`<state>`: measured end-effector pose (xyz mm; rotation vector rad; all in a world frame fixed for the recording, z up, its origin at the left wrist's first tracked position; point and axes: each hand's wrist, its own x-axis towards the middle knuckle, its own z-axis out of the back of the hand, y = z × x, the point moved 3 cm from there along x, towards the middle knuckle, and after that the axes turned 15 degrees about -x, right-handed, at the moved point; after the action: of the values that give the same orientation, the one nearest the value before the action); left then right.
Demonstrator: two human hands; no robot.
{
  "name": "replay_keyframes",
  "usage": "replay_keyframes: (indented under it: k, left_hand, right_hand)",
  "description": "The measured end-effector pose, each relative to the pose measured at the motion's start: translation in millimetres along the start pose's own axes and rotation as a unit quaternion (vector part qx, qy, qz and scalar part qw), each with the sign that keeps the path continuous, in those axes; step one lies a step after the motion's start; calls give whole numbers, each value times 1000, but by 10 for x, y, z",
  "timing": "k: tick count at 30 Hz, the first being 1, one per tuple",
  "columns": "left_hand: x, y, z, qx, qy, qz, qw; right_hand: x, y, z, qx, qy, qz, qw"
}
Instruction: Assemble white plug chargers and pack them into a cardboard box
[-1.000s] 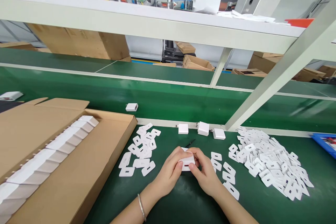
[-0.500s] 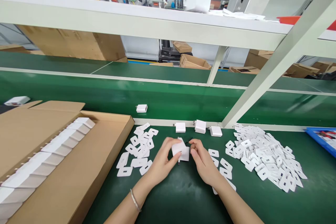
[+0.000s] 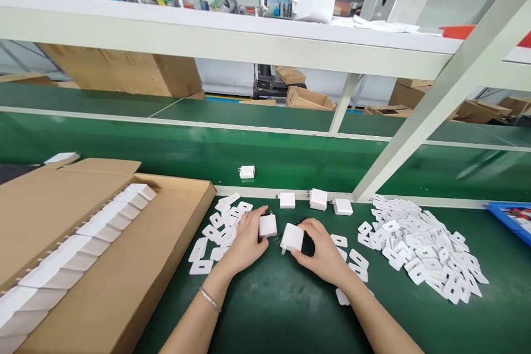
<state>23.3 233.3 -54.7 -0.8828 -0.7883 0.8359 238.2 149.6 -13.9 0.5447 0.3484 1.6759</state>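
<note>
My left hand [image 3: 245, 239] holds a small white charger block [image 3: 267, 225] with its prongs pointing up, low over the green table. My right hand [image 3: 321, 249] grips a second white charger block [image 3: 292, 238] just to the right, its prongs pointing down-left. The two blocks are apart by a small gap. Flat white slotted pieces lie in a small pile [image 3: 224, 227] beside my left hand and in a big heap [image 3: 418, 246] at the right; a few more [image 3: 350, 257] lie by my right wrist.
An open cardboard box [image 3: 136, 265] at the left holds a row of white chargers [image 3: 78, 246]. Three chargers [image 3: 318, 199] stand along the table's far edge; another [image 3: 247, 172] lies on the green conveyor belt. A blue tray [image 3: 512, 218] sits far right. A slanted white frame post [image 3: 423, 121] rises ahead.
Both hands held one white block together a second ago. Now they have parted, each with its own block. The charger on the conveyor has drifted to the right.
</note>
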Motion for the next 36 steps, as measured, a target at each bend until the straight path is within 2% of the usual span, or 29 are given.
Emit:
replay_keyframes:
  k: [2,5,7,10,13,16,18,20,24,26,29,36]
  left_hand:
    - [-30,-154,0,-13,0,-34,999]
    - [-87,-384,-78,-67,55,-80,993]
    - [-122,-462,-154,-98,78,-93,988]
    - [-160,-441,-261,-123,65,-66,988]
    - [-194,-348,-348,-210,47,11,977]
    - [-220,-299,-410,-378,23,92,921]
    - [-225,-319,-441,-486,23,127,864]
    - [-223,-384,-462,-580,47,139,801]
    - [-226,-534,-477,-714,88,180,671]
    - [-234,-580,-484,-747,82,225,621]
    - [-244,-623,-484,-767,69,256,585]
    - [-261,-630,-490,-786,47,282,548]
  right_hand:
    - [-8,6,0,50,-2,-14,999]
    - [-8,1,-48,123,14,-33,992]
    - [-3,18,-70,175,36,-42,983]
    - [-21,79,6,200,91,-47,974]
    - [-94,45,246,125,109,-55,985]
    - [-206,-208,509,-29,61,-71,995]
    - [-289,-462,603,-153,40,-100,982]
    - [-362,-694,628,-229,37,-123,965]
    - [-444,-916,577,-217,46,-107,969]
    - [-454,-934,546,-216,39,-83,972]
    - [-446,-927,501,-247,21,-39,968]
    - [-364,-936,444,-282,-19,0,959]
